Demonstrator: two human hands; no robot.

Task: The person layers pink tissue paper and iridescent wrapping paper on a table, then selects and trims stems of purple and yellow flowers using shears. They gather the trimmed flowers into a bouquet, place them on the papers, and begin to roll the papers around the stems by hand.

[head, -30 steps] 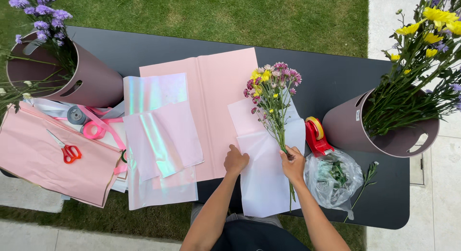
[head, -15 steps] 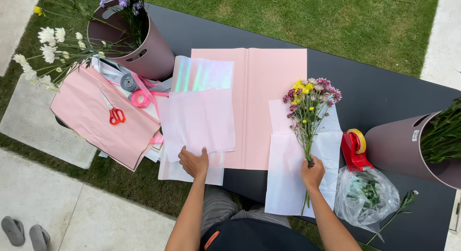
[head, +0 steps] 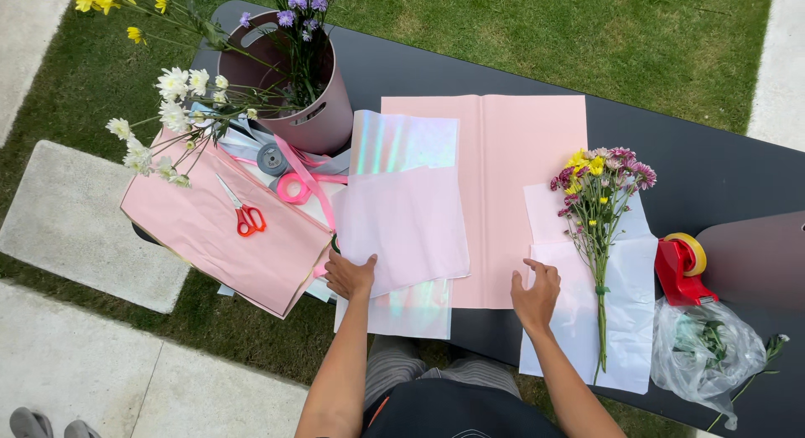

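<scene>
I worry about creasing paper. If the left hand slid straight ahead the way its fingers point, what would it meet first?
The left hand already rests on the pale translucent sheet; going on, it would likely just cross more of that sheet, then the iridescent film.

A crumpled clear plastic bag (head: 703, 354) of green stem cuttings is seen at four o'clock on the dark table (head: 721, 165); no labels, signs or screens are shown.
</scene>
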